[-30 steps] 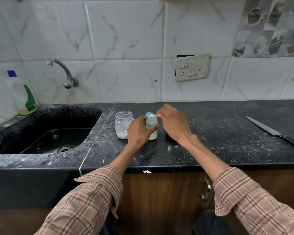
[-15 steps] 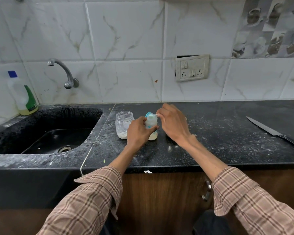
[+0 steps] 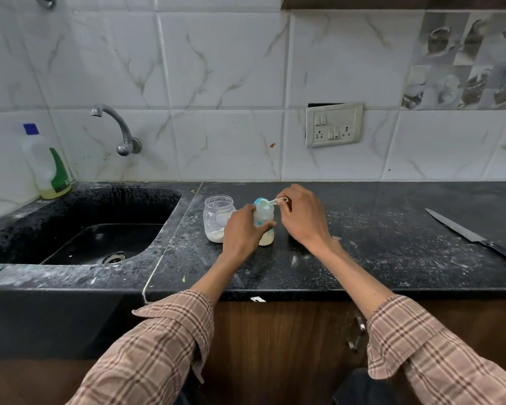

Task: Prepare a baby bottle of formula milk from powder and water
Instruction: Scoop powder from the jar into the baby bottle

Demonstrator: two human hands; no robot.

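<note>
A small clear baby bottle (image 3: 264, 217) with a blue rim stands on the black counter (image 3: 377, 252), a pale liquid in its bottom. My left hand (image 3: 241, 232) grips the bottle's body. My right hand (image 3: 301, 220) pinches the handle of a small white scoop (image 3: 268, 202), whose bowl sits over the bottle's open mouth. An open glass jar (image 3: 218, 217) with a little white powder at its bottom stands just left of the bottle.
A black sink (image 3: 79, 229) with a wall tap (image 3: 116, 127) lies to the left, a dish-soap bottle (image 3: 47, 168) at its back corner. A large knife (image 3: 473, 236) lies at the counter's right. White powder is scattered over the counter.
Both hands stay at the bottle. The scoop has barely moved over the bottle's mouth.
</note>
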